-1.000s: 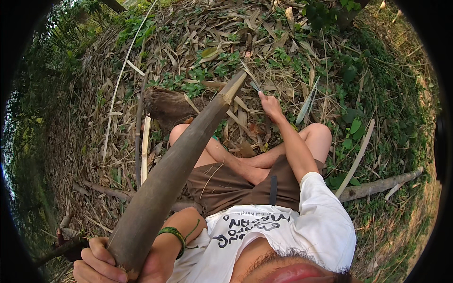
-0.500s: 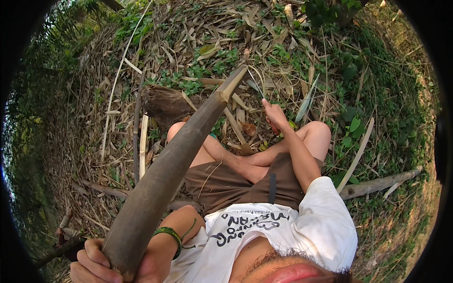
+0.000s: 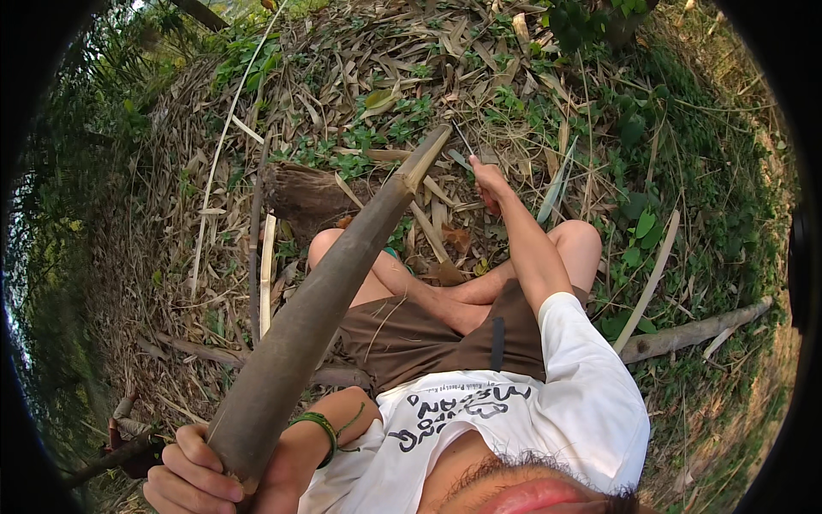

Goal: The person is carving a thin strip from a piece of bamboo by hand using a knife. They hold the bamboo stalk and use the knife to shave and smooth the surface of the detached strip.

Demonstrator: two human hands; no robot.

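Pole of thick, tapering grey-brown bamboo [image 3: 308,300] slants forward from the left hand [image 3: 193,481], fingers clamped round its butt, while the right hand [image 3: 490,182], fingers closed on a thin metal-bladed knife [image 3: 463,140] beside the tip, should favour shallow, controlled strokes.

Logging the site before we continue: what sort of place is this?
Outdoors, likely woodland, judging by the dry leaf litter, the low green plants and the rough brown log.
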